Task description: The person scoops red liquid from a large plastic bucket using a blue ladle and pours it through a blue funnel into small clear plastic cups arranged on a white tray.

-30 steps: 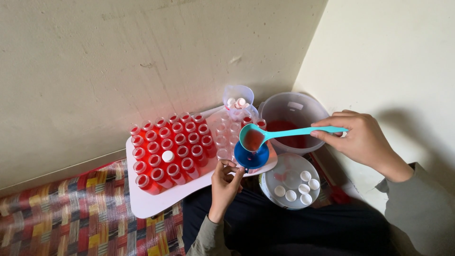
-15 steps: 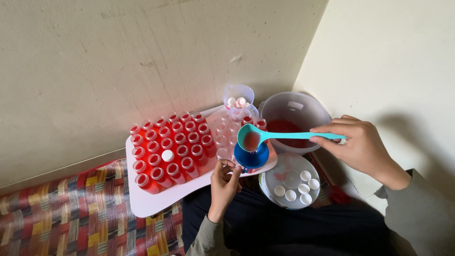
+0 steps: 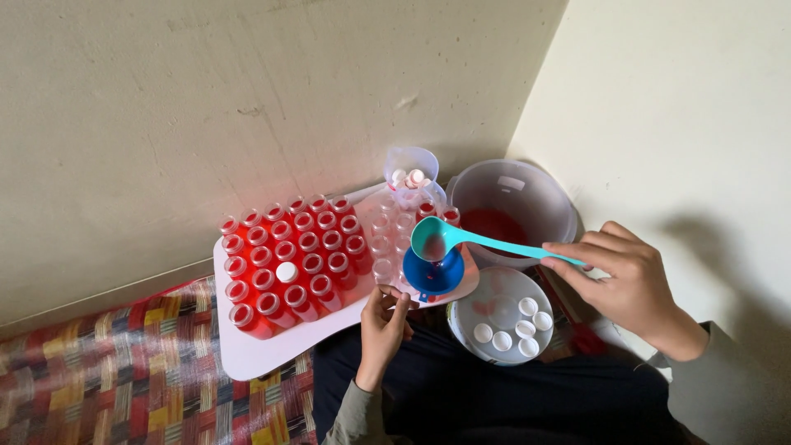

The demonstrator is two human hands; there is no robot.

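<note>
My right hand (image 3: 628, 284) holds the handle of a teal ladle (image 3: 461, 239), whose bowl is tipped over a blue funnel (image 3: 432, 274). The funnel sits on a small bottle at the front right of a white tray (image 3: 255, 353). My left hand (image 3: 384, 321) rests at the tray's front edge and steadies that bottle just under the funnel. Several small bottles filled with red liquid (image 3: 288, 255) stand in rows on the tray; one wears a white cap (image 3: 286, 271). Several clear empty bottles (image 3: 389, 235) stand next to the funnel.
A clear bucket with red liquid (image 3: 511, 210) stands in the corner behind the ladle. A round lid holding several white caps (image 3: 503, 317) lies by my lap. A clear jug with caps (image 3: 410, 173) stands behind the tray. A patterned cloth (image 3: 107, 379) covers the floor at left.
The ladle's bowl has swung from level above the funnel to tipped down over it. My right hand shifted slightly. My left hand stays by the funnel's bottle.
</note>
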